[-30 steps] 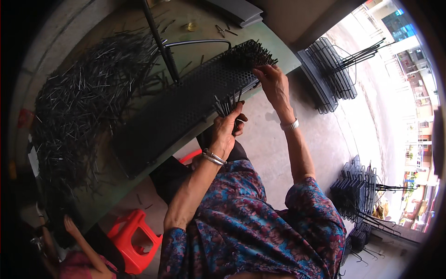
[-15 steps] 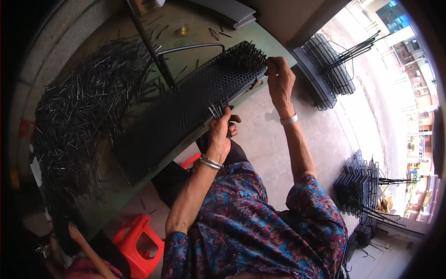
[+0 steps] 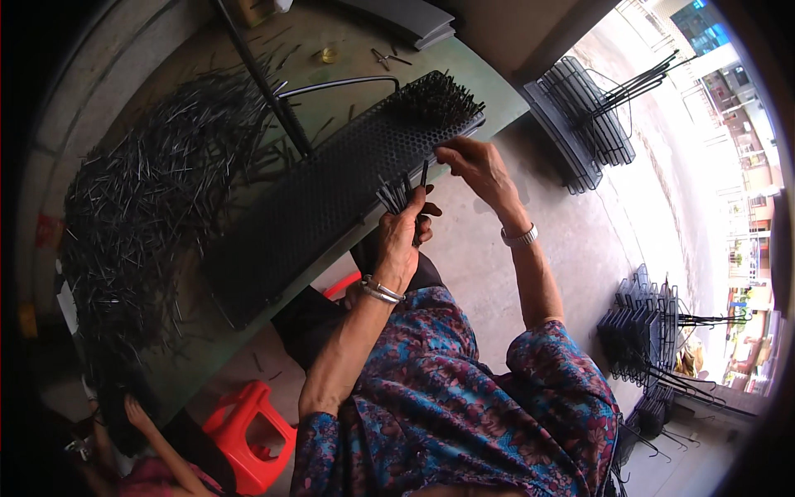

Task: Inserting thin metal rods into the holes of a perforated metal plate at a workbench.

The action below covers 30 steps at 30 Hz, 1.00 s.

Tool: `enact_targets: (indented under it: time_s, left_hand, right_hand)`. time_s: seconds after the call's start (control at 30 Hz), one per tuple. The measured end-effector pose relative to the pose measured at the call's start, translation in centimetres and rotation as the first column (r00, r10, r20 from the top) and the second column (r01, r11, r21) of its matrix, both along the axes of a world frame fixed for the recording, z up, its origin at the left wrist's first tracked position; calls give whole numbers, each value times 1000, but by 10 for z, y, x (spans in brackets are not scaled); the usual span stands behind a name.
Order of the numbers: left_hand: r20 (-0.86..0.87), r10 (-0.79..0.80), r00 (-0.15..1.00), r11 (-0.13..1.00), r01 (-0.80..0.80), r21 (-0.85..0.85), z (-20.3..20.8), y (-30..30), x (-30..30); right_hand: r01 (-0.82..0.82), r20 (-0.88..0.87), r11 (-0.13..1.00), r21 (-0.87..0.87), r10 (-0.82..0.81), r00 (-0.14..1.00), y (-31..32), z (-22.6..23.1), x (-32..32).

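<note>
A: ok so where are the hands in this one?

B: Left hand (image 3: 399,236) is at the near edge of the black perforated panel (image 3: 331,182), clamped around a bunch of thin dark rods (image 3: 394,195), ends poking up out of the grip. Right hand (image 3: 487,172) is just to the right and a bit farther out, fingers bent in toward the bunch.

A: is the right one holding anything?

B: Honestly can't tell. One rod sticks up right by its fingertips, but I can't make out if they're together on it or apart.

A: and the panel?

B: Lying at a slant across the green table (image 3: 497,83), near left to far right. Its far right end has a thick clump of upright rods (image 3: 435,99); the rest of the holes look bare. Big messy heap of loose rods (image 3: 157,190) on the left.

A: anything else around?

B: Black pole (image 3: 263,83) rising just beyond the panel, red plastic stool (image 3: 269,476) near left, someone else's hand (image 3: 139,414) at the table's near left edge, and black wire racks (image 3: 638,335) off on the right.
</note>
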<state>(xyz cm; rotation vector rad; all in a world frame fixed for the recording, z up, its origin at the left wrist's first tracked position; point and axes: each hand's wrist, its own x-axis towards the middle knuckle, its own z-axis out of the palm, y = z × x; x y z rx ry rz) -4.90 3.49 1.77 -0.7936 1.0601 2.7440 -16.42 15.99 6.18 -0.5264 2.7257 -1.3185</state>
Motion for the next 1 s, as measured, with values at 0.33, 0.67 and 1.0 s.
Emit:
enact_targets:
  time_s: [0.33,0.67,1.0]
  left_hand:
    - [112,43,993,993,-30,-116,3,0,0]
    - [70,-79,994,996,75,55,-5,1,1]
    - [64,-63,996,997,59,58,-7,4,2]
  right_hand:
    - [66,-32,941,-331,-81,996,12,4,8]
    - [200,-558,976,-82,-212,802,12,-13,-53]
    - [153,-419,983,-98,-180,890,14,-9,-60]
